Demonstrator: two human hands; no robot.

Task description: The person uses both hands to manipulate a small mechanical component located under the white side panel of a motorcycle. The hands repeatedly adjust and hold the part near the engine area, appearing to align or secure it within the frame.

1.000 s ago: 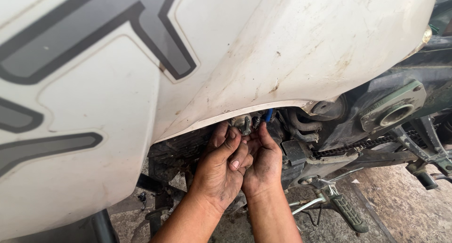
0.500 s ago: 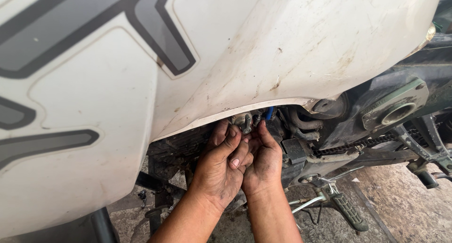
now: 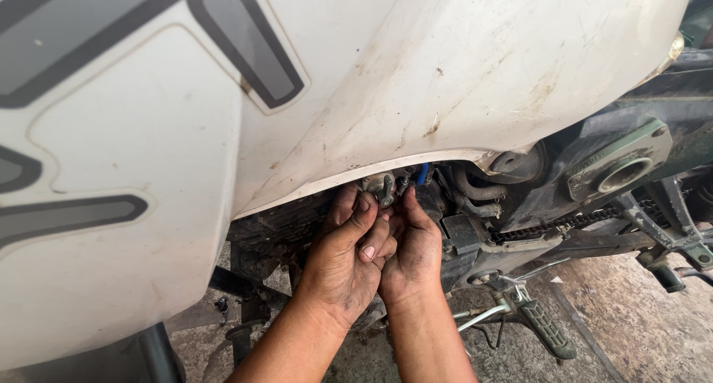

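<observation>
Little has shifted since the earlier frame: both hands stay pressed together under the white body panel (image 3: 445, 79). Fingers of the left hand (image 3: 343, 258) and right hand (image 3: 410, 251) pinch a small grey metal fitting (image 3: 382, 185) beside a blue tube (image 3: 421, 174), with the chain (image 3: 557, 224) well to the right.

We see a small grey metal fitting (image 3: 381, 186), grimy and dull, tucked just beneath the lower edge of the white body panel (image 3: 416, 79). It sits upright, its upper part hidden in shadow under that panel, with fingertips touching it from both sides. A short blue tube (image 3: 422, 174) stands just beside it, also rising behind the panel's edge.
</observation>
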